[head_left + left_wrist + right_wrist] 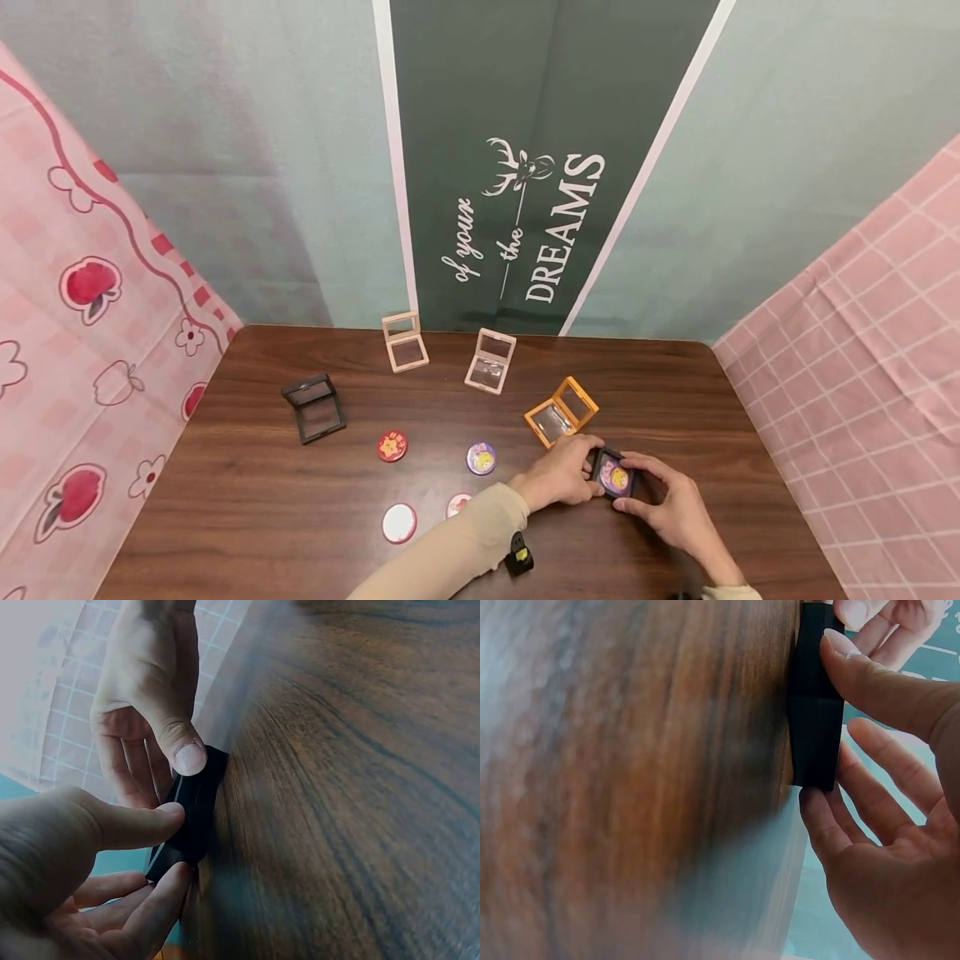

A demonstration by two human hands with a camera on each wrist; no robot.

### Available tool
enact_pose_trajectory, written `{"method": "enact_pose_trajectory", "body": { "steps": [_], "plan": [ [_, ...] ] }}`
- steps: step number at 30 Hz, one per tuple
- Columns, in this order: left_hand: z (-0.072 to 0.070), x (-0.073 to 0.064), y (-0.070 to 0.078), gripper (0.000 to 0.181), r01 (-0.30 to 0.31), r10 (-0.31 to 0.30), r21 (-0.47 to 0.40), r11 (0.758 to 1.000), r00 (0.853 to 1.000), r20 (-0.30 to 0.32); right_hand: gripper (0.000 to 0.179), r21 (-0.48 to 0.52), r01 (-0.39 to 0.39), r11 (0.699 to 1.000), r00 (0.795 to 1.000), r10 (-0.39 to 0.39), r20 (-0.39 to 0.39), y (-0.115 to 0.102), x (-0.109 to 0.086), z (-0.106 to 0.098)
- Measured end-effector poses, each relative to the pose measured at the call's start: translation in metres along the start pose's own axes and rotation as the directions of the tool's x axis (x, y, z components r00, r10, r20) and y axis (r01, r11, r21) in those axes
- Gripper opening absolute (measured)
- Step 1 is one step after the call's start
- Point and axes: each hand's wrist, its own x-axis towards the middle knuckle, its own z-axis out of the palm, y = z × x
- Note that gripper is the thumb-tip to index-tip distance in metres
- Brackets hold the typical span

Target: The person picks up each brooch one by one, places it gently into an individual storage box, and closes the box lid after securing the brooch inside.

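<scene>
A small black display frame [608, 452], closed, stands around a round purple badge [617, 477] with a yellow and pink cartoon figure. My left hand [558, 473] pinches the frame's left side between thumb and fingers. On the opposite side, my right hand [675, 504] grips it with thumb and fingers at its edges. The left wrist view shows both thumbs on the black frame [196, 814], low over the wooden table. From the right wrist, the black frame [816, 705] appears edge-on, its badge hidden.
An open orange frame [592, 407] lies just beyond my left hand. Farther back are two open pale pink frames [408, 367] and, at left, an open black frame [322, 434]. Loose badges include a red one [392, 446], a purple one [482, 458] and a white one [399, 523].
</scene>
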Motion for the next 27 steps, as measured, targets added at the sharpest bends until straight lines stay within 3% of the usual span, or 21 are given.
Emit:
{"method": "enact_pose_trajectory", "body": {
  "steps": [5,13,21,27],
  "plan": [
    [0.001,0.001,-0.003,0.068,-0.004,0.004,0.006,1.0,1.0,-0.015,0.058,-0.018,-0.018,1.0,1.0,0.018,0.001,-0.002,0.002,0.001],
    [0.003,-0.002,-0.002,0.067,-0.019,0.022,0.085,0.996,0.999,-0.038,0.063,0.009,0.043,0.999,0.999,-0.043,0.022,-0.001,0.002,0.004],
    [0.0,-0.012,-0.005,0.073,-0.056,0.059,0.07,0.996,0.997,-0.042,0.066,-0.044,0.092,0.995,0.995,-0.091,0.029,-0.002,0.011,0.005],
    [-0.012,-0.027,-0.01,0.068,-0.056,0.057,0.024,0.998,0.995,-0.082,0.055,-0.077,0.04,0.996,0.999,-0.04,0.005,-0.01,0.026,0.012]
  ]
}}
